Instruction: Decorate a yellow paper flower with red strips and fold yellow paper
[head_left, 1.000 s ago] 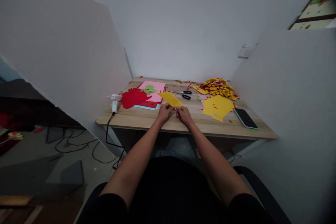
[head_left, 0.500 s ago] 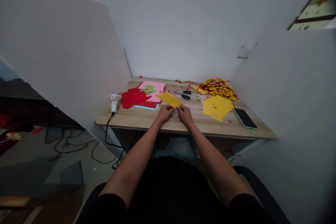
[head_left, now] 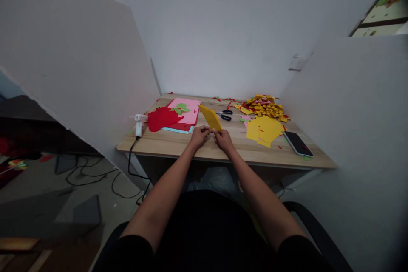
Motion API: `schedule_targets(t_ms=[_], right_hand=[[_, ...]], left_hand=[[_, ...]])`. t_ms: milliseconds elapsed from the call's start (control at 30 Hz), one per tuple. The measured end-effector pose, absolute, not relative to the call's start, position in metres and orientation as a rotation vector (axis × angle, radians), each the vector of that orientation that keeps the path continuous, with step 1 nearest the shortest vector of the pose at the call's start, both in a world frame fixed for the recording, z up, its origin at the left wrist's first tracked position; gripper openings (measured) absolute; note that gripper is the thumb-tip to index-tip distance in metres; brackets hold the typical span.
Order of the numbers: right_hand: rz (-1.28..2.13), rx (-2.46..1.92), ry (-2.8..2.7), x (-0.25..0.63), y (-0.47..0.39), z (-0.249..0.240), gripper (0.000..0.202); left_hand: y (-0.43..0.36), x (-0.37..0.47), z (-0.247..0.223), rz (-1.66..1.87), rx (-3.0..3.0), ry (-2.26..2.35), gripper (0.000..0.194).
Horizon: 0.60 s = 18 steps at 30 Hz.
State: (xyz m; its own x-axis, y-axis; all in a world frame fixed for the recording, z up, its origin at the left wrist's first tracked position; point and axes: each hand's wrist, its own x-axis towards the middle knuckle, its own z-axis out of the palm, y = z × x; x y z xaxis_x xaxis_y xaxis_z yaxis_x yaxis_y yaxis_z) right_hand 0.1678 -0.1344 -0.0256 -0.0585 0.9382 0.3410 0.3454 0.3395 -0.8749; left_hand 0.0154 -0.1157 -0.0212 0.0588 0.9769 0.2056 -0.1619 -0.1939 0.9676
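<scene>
A folded-looking yellow sheet (head_left: 211,118), of felt or paper, stands tilted up over the front of the desk. My right hand (head_left: 223,139) pinches its lower corner. The fingers of my left hand (head_left: 200,137) are closed together at the sheet's lower left edge, touching the right fingertips; the exact grip there is small and partly hidden. Behind the sheet lie scissors (head_left: 226,115) with black handles, their blades partly covered by it. To the right of my hands several flat yellow sheets (head_left: 266,129) are spread out.
At left lie red pieces (head_left: 164,119), a pink sheet (head_left: 193,108) and green leaf shapes (head_left: 181,109). A white glue gun (head_left: 139,126) stands with its cord over the edge. Back right is a heap of yellow cut pieces (head_left: 266,106); a phone (head_left: 298,143) lies front right.
The yellow sheet has swung from a flatter slant to a steeper, more upright angle, now covering the scissors' blades. My hands have barely moved.
</scene>
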Motion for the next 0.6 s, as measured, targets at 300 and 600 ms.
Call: schedule_targets(t_ms=[300, 600], right_hand=[[0.740, -1.204, -1.623, 0.168, -0.132, -0.029, 0.050], [0.725, -1.242, -1.681, 0.168, -0.134, -0.027, 0.042]], left_hand=[[-0.114, 0.015, -0.024, 1.363, 1.274, 0.962, 0.021], [-0.109, 0.008, -0.025, 1.450, 1.189, 0.977, 0.025]])
